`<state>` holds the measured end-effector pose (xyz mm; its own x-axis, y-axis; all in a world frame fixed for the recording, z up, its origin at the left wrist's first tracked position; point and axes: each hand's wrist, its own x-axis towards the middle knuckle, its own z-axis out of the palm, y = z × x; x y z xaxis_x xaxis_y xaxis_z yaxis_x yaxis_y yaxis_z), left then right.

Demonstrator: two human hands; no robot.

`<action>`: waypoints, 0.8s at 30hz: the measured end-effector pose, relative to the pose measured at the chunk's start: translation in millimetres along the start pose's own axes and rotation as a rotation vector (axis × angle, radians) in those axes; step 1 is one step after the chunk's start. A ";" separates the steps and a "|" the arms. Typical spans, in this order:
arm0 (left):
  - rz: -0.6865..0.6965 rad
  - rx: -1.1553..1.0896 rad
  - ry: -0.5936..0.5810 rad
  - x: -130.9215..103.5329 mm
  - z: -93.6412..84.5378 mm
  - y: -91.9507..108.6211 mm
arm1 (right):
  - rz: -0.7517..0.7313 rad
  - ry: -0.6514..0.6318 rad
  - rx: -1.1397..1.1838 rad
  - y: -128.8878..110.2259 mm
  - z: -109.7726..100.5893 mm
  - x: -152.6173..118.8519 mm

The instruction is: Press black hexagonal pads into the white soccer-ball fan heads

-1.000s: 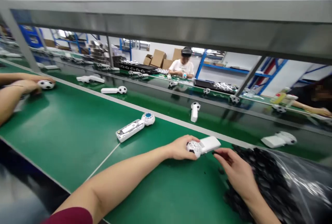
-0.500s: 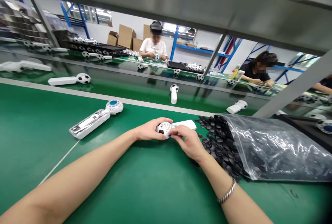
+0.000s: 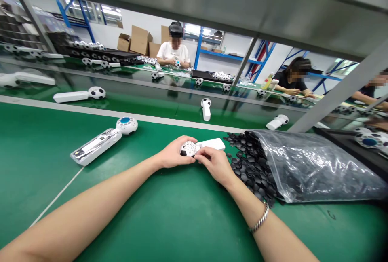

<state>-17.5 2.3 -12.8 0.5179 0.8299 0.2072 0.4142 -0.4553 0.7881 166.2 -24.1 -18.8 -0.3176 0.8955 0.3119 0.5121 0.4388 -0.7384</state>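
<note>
Close in front of me, a white handle with a soccer-ball head [image 3: 188,148] lies over the green table, its handle pointing right. My left hand [image 3: 176,152] is closed around the left side of the ball, thumb below and fingers above. The ball has a white openwork face and black patches. Against the ball's lower right edge, my right hand [image 3: 214,163] is pinched, thumb and fingertips together; whatever they hold is hidden. Just right of that hand, many small black plastic pieces [image 3: 250,165] spill from a clear plastic bag [image 3: 315,165].
Another white ball-headed handle [image 3: 97,144], with a blue disc, lies left. Beyond the pale table edge, more such handles [image 3: 71,96] rest on the dark green belt [image 3: 169,106]. A metal post [image 3: 339,88] slants at right. Two co-workers [image 3: 174,53] sit opposite, another at far right.
The view has shifted slightly, so most things appear a little further left. Both hands stay at the ball, with the right still pinching at its lower right edge.
</note>
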 end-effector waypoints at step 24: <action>-0.025 0.128 0.109 0.4 8.2 6.9 | 0.313 -0.011 0.516 1.6 6.4 10.1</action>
<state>-8.4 -3.2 -12.0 0.4246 0.8684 0.2561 0.5216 -0.4658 0.7148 158.8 -14.9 -20.7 -0.2234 0.9743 0.0285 0.1302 0.0588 -0.9897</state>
